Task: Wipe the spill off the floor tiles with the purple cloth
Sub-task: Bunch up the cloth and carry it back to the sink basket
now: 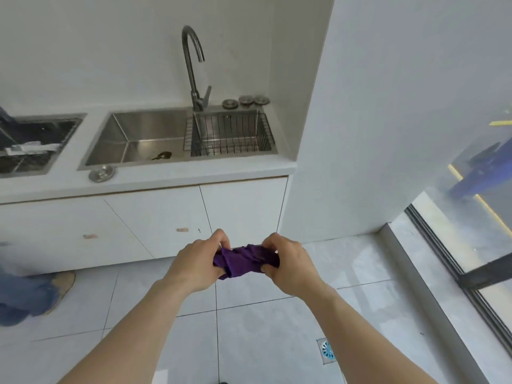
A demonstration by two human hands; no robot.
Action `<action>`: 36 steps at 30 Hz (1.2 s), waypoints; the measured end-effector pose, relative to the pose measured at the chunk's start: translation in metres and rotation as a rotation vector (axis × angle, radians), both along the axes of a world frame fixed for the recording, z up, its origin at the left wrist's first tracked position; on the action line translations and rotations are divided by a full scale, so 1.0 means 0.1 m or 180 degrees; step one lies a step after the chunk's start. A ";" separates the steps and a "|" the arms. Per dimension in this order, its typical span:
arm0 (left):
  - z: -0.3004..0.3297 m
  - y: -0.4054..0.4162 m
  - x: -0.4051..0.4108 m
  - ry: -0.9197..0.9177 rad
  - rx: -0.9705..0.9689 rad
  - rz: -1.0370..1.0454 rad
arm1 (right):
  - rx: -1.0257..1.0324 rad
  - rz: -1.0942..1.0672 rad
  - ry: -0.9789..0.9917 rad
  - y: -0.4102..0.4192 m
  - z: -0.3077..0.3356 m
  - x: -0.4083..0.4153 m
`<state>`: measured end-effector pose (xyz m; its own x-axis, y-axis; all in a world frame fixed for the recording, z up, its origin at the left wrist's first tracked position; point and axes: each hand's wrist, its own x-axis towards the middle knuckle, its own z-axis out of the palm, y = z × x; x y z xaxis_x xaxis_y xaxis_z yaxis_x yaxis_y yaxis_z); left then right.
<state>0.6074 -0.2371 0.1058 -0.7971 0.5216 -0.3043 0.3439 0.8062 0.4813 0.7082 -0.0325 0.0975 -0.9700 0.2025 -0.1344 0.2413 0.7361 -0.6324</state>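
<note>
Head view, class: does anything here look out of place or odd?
Yes. A loose drain strainer lies on the counter's front edge, outside the sink, and something dark sits in the basin. Both hands bunch the purple cloth; no spill is visible on the floor tiles.
</note>
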 end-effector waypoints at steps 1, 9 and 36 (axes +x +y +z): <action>0.19 0.01 0.03 0.0057 0.0019 0.0005 | 0.0010 0.0012 0.0051 0.02 0.18 0.03; 1.03 0.13 0.17 0.0373 0.0252 0.0077 | 0.0233 0.0053 0.0338 0.16 1.09 0.06; 1.26 0.32 -3.01 0.0620 0.0689 0.0191 | 0.0467 -0.0126 0.0475 0.25 1.51 -3.13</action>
